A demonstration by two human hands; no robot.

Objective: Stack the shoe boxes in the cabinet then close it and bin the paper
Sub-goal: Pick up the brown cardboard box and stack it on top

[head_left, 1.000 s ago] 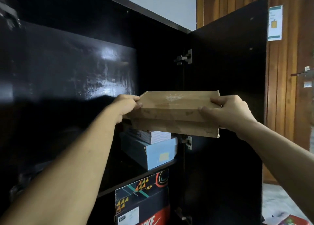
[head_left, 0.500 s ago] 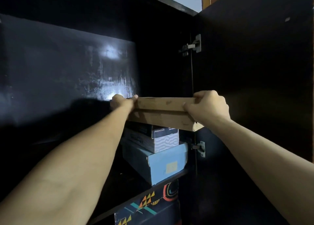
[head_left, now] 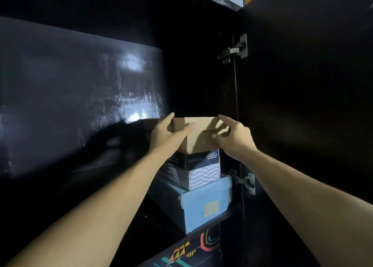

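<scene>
Seating brown cardboard shoe box (head_left: 198,134) atop Skechers box (head_left: 198,161) on cabinet shelf (head_left: 210,225); left hand (head_left: 167,134) and right hand (head_left: 232,137) both gripping its corners. Next: square, release, shut door (head_left: 302,105).

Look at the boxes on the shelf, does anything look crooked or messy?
A bit. The stack isn't squared up: the blue box sticks out past the shelf edge, and the wavy-patterned box and brown box sit turned and set back. Nothing looks spilled or broken.
</scene>
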